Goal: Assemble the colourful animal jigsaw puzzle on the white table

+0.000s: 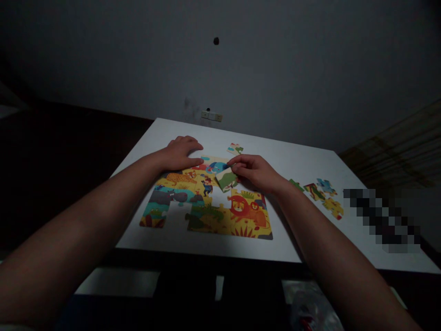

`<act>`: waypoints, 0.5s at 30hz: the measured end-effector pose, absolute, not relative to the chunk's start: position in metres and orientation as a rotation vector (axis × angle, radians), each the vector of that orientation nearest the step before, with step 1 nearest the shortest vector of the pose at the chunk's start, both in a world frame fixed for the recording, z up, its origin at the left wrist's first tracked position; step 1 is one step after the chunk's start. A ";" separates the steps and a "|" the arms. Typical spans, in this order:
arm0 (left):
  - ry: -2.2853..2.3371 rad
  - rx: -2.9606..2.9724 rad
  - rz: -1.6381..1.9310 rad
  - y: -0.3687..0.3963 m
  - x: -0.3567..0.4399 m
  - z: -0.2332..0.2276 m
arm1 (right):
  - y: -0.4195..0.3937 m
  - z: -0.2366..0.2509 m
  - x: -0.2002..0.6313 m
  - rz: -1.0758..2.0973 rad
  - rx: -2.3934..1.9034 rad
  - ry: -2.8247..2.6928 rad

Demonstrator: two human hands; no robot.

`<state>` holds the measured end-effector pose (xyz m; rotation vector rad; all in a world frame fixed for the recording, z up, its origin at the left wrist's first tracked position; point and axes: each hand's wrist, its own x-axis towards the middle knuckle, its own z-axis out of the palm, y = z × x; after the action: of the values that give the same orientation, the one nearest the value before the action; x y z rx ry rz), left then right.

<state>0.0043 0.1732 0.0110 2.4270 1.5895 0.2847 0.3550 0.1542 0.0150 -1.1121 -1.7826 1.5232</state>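
A white table (303, 161) is seen from above in dim light, and a partly assembled animal jigsaw (206, 202) is laid flat on it. A leopard, a hippo, a crocodile and 2 lions can be made out on the joined part, and a bare patch of the table is left showing between the hippo and the crocodile.

The left hand (181, 153) is laid palm down on the upper left corner of the jigsaw, with the fingers spread flat; its grip is released and nothing is held in it.

A single puzzle piece (226, 179), green and pale, is pinched by the right hand (257, 172) between thumb and fingertips, so the grip is closed on that piece. The piece is held tilted, just above the upper middle of the jigsaw, near the blue patch and above the lions. Whether its lower edge is touching the joined pieces cannot be told.

1 loose piece (235, 148) is lying on the table just beyond the far edge of the jigsaw, between the 2 hands. A small cluster of loose pieces (322, 193) is spread on the table to the right of the right wrist, well apart from the jigsaw. A wall socket (212, 115) is seen on the wall behind the table.
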 end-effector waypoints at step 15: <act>1.562 2.467 0.317 0.178 0.001 0.005 | 0.154 0.017 0.357 1.499 -1.081 -1.925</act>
<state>0.0007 0.1784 0.0055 2.4665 1.5623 0.3171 0.3571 0.1540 0.0166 -1.0812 -1.9249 1.4994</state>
